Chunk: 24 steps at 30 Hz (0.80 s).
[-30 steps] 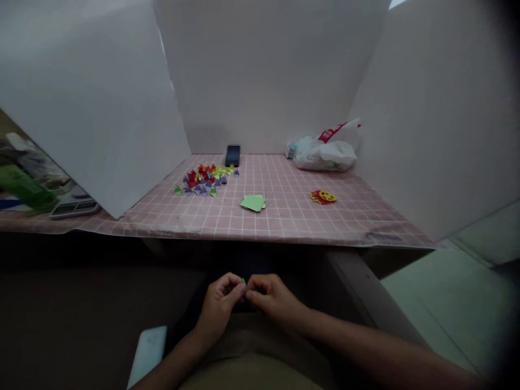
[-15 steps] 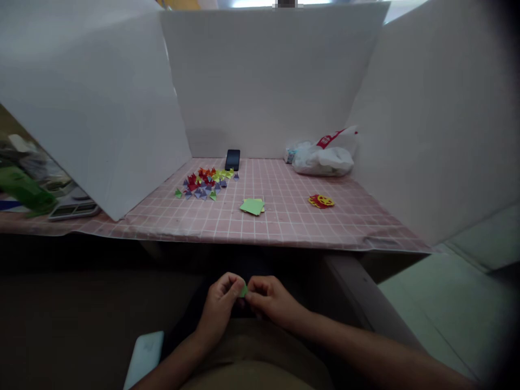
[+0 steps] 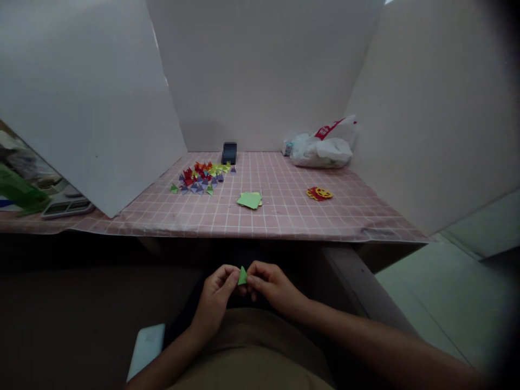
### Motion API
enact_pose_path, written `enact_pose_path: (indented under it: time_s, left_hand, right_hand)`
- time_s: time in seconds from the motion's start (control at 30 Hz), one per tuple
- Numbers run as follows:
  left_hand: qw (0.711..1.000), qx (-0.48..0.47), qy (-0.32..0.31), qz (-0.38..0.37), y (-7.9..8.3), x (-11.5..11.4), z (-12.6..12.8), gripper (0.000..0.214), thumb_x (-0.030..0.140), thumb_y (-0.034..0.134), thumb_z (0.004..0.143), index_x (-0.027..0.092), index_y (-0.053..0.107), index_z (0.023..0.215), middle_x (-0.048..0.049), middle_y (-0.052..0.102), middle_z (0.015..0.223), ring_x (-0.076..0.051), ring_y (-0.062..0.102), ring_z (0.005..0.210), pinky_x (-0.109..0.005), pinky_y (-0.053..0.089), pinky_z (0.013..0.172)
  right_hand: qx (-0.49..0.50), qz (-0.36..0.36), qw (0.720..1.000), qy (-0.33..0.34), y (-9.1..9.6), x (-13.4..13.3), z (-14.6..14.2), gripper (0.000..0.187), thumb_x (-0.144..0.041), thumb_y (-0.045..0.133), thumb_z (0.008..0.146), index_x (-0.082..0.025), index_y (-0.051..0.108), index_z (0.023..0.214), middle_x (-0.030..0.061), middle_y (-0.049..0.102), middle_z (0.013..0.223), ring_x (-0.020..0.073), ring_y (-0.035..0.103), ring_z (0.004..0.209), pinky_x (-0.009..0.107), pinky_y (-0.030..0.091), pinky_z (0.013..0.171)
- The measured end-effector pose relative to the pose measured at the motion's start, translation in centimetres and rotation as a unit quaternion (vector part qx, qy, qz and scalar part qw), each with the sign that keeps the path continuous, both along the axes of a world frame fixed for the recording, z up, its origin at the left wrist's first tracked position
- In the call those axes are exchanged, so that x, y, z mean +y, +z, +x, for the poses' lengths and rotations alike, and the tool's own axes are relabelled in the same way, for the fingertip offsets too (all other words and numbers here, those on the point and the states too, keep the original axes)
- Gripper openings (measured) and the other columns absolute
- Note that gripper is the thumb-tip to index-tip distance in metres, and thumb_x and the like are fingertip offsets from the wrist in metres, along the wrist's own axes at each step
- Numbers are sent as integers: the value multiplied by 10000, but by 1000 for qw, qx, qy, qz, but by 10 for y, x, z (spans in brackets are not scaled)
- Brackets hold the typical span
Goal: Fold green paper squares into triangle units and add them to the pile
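A small green paper triangle (image 3: 242,275) sits pinched between both hands, held low over the person's lap, below the front edge of the counter (image 3: 284,216). The left hand (image 3: 215,298) closes on its left side with thumb and fingertips; the right hand (image 3: 273,287) closes on its right side the same way. The piece looks feather-light, thin and easily creased, so a soft pinch along its folded edges probably suits it best. On the counter, well apart from the hands, lie a stack of green paper squares (image 3: 249,200), a spread of folded coloured pieces (image 3: 202,177), a dark phone (image 3: 229,153), a red and yellow cutout (image 3: 319,193) and a white plastic bag (image 3: 320,149).
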<state>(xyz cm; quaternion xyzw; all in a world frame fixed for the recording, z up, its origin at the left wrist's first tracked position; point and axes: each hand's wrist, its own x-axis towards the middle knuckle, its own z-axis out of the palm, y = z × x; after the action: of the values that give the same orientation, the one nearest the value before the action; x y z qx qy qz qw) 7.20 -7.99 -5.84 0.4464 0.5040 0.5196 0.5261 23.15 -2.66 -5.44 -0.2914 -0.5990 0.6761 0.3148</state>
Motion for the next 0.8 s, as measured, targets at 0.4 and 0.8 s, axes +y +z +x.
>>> enact_pose_path:
  time_s: [0.4, 0.8]
  left_hand:
    - [1000, 19, 8, 5, 2, 0, 0, 200, 366, 653, 812, 170, 628, 784, 2, 630, 724, -155, 615, 668, -263, 471, 661]
    - [998, 56, -2, 19, 0, -2, -2, 188, 351, 608, 836, 175, 620, 771, 5, 606, 689, -153, 565, 659, -262, 453, 648]
  right_hand:
    - [-108, 157, 978, -85, 1, -2, 0, 103, -230, 597, 847, -188, 532, 779, -22, 532, 711, 123, 477, 675, 247, 385, 628]
    - [-60, 98, 993, -32, 4, -7, -1, 163, -310, 654, 813, -184, 561, 772, -9, 578, 706, 132, 515, 661, 250, 406, 612]
